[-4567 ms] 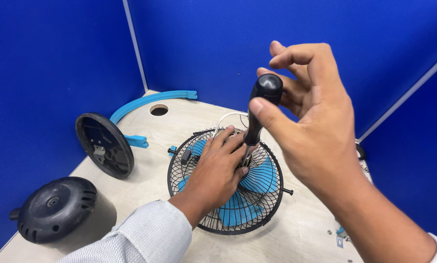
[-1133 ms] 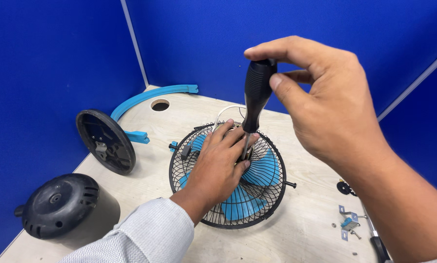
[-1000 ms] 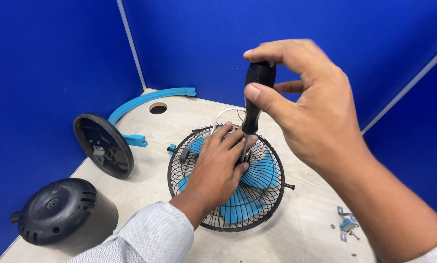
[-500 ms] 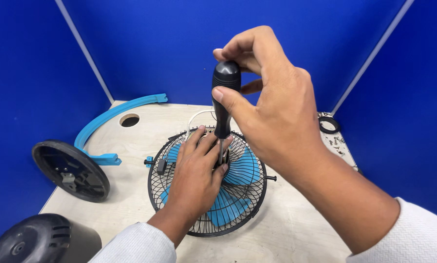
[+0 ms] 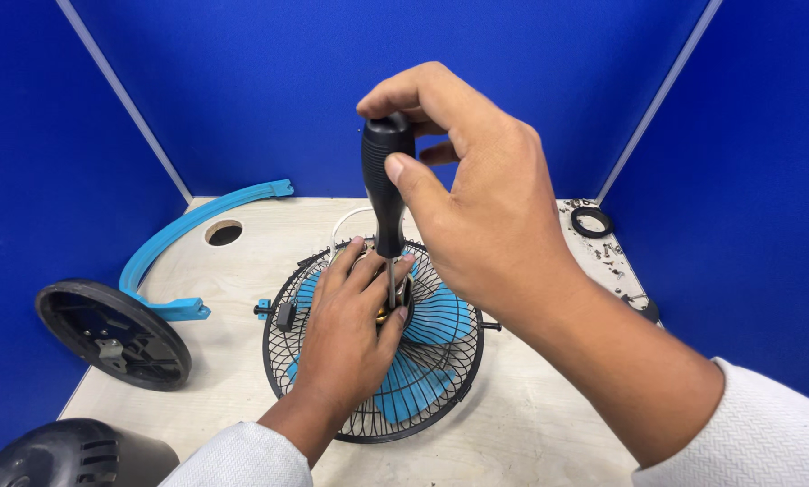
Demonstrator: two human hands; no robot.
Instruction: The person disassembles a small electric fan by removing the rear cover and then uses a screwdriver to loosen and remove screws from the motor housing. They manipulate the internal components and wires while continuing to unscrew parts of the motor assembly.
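Head view: fan grille [image 5: 422, 397] with blue blades flat on table [image 5: 530, 424], mid-disassembly. Round black base [image 5: 111, 332], blue arc bracket [image 5: 183, 239] and black housing [image 5: 71, 455] already off, lying left. Left hand [image 5: 350, 334] pressed on hub, gripping nothing. Right hand [image 5: 476, 207] clamped on screwdriver [image 5: 386, 185], upright, tip at centre; hub fastening apparently still pending.

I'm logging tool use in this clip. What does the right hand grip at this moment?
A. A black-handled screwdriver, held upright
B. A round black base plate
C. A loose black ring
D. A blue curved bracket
A: the right hand wraps the screwdriver, whose shaft points down into the fan's hub, beside the left hand.
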